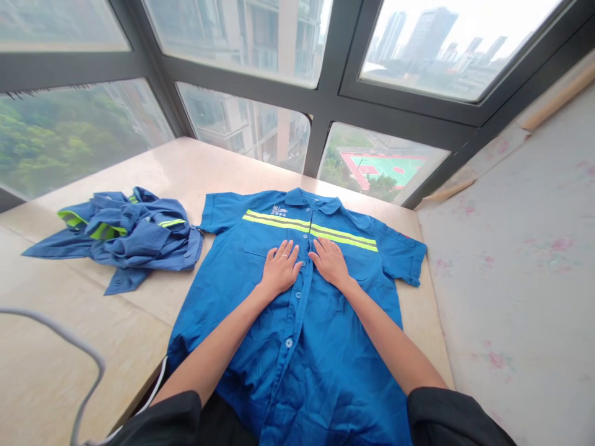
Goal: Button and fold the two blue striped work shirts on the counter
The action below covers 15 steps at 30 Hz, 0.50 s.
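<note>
A blue short-sleeved work shirt (344, 347) lies spread face up, its collar toward the window and its lower part hanging over the near edge. A yellow-green reflective band crosses the chest, and buttons run down the front. My left hand (281, 266), with a ring on one finger, rests flat on the shirt just left of the button placket. On the other side of the placket, my right hand (331, 260) lies with its fingers stretched out, touching the fabric near the front edge. Neither hand grips anything.
A crumpled blue garment (144, 238) with yellow-green strips lies to the left on the pale sill (139, 316). A grey-white cable (69, 337) loops at the lower left. Windows stand behind, and a papered wall (506, 297) bounds the right side.
</note>
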### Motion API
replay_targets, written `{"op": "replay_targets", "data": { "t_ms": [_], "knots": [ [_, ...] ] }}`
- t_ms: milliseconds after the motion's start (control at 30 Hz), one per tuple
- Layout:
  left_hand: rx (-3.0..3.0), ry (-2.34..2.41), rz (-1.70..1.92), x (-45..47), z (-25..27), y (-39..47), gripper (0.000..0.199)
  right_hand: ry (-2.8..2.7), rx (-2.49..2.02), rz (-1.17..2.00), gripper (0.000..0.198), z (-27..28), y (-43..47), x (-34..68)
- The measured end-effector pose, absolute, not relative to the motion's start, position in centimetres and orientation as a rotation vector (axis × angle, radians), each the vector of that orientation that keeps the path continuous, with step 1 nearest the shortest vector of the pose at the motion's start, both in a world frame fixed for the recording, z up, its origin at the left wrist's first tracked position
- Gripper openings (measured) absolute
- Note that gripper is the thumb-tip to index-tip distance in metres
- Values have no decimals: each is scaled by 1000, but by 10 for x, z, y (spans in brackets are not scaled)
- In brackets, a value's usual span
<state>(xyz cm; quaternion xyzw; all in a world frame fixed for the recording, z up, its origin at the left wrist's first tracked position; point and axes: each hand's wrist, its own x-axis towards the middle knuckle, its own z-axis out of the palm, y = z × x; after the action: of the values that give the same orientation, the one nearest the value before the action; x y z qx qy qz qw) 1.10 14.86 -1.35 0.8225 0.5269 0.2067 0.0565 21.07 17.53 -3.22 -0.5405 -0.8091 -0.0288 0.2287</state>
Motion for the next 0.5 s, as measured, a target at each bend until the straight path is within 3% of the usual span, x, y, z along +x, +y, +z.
{"op": "replay_targets", "data": {
  "t_ms": [267, 500],
  "knots": [
    [2525, 1739, 460, 3, -16, 149, 66, -2441, -1710, -10, 69, -30, 169, 218],
    [2592, 1659, 358, -8, -16, 150, 71, -2469, -1771, 12, 71, -22, 168, 217]
  ]
}}
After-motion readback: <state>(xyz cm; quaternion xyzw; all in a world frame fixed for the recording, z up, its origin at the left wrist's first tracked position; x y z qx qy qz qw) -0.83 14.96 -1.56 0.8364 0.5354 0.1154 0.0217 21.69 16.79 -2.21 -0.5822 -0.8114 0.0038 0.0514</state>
